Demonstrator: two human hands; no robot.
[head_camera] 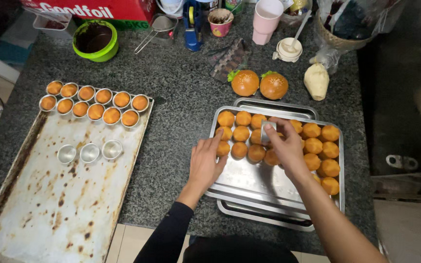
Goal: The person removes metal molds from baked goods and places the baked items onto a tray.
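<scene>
Stacked steel trays [264, 182] on a dark granite counter carry several small golden cakes [317, 146] without moulds. My right hand [284, 146] hovers over the cakes in the tray's middle and grips a small metal mould [268, 132], tipped down. My left hand [205, 163] rests on the tray's left rim, its fingers touching a cake [222, 147] at the edge. To the left, a large worn baking sheet [59, 204] bears two rows of cakes still in metal moulds [93, 103] and three empty moulds [89, 152].
Two bun-shaped cakes with green trim [259, 84] lie behind the trays, next to a pale lump in plastic [316, 80]. A green bowl [95, 40], sieve [158, 27], pink cups [265, 19], a white lidded pot [288, 48] and a basket [339, 34] line the counter's back.
</scene>
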